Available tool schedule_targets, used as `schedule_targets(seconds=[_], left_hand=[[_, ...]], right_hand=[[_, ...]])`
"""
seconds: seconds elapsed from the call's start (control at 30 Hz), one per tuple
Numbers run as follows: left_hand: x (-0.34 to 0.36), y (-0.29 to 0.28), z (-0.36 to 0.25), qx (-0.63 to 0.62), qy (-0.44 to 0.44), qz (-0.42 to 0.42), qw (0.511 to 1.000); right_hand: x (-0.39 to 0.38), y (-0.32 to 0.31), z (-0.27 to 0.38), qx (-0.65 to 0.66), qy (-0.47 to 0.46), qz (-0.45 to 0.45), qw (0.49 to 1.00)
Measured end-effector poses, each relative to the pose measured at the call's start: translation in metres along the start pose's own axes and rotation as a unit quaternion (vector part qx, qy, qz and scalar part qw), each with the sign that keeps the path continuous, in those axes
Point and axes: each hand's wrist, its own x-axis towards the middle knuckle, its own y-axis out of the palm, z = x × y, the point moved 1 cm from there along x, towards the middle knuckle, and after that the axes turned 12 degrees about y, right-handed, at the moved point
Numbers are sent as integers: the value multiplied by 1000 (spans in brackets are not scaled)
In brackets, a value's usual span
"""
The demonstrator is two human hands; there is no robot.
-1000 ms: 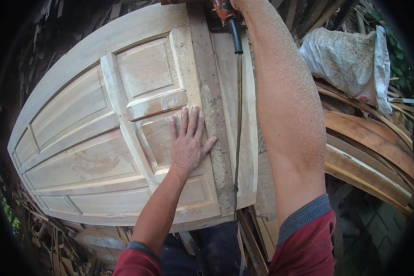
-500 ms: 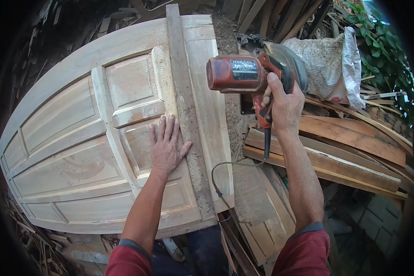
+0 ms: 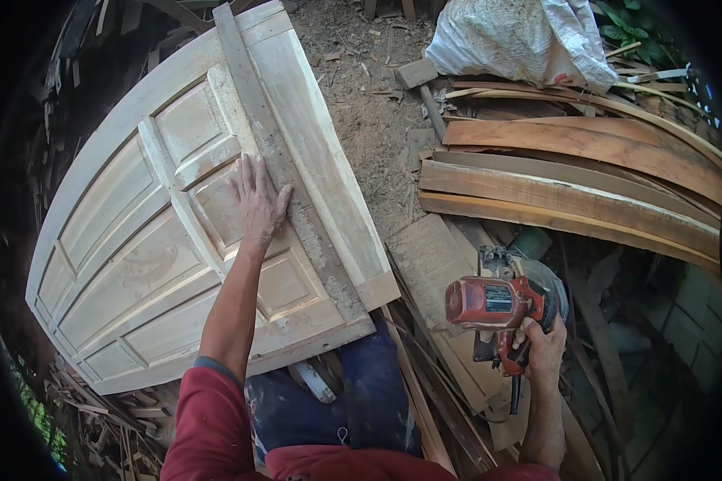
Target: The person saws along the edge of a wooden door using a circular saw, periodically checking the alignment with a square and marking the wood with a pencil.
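L hand [image 3: 257, 204] flat on panelled wooden door [image 3: 148, 260], fingers extended, slightly parted, gripping nothing; thumb over the batten [image 3: 285, 172] just R of them. R hand [image 3: 544, 345] curled round handle of red circ. saw [image 3: 497, 303]; finger on trigger or not, can't tell. Door lies under L fingers, well apart from saw.

Progress (my read): partway. Panels + rails in place; pale dust by batten, ahead of L fingertips, suggests cutting there. Saw off the wood now, so no cut in hand. Whether pale board [image 3: 317, 136] beyond batten is cut free: can't tell, so what's left is unclear.

Edges/room: door's near edge twd body from L fingers; pale board's outer edge to their R. Bare dirt [image 3: 357, 72] beyond that. Timber stack [image 3: 569, 180] ahead of R fingers limits fwd swing; loose boards [image 3: 433, 256] L of them, low.
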Motion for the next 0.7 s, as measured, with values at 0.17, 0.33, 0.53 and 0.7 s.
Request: schedule_targets(seconds=[0.17,0.33,0.53,0.7], left_hand=[[-39,13,-141,-22,381,250,890],[-99,48,-208,130,514,376,760],[-100,61,-223,95,493,366,784],[-104,61,-238,109,479,359,794]], right_hand=[[-21,-50,-36,3,-2,-52,999],[-32,-78,-57,37,-5,-76,996],[-31,-98,-68,32,-17,-76,996],[-24,-116,-76,19,-26,-59,998]])
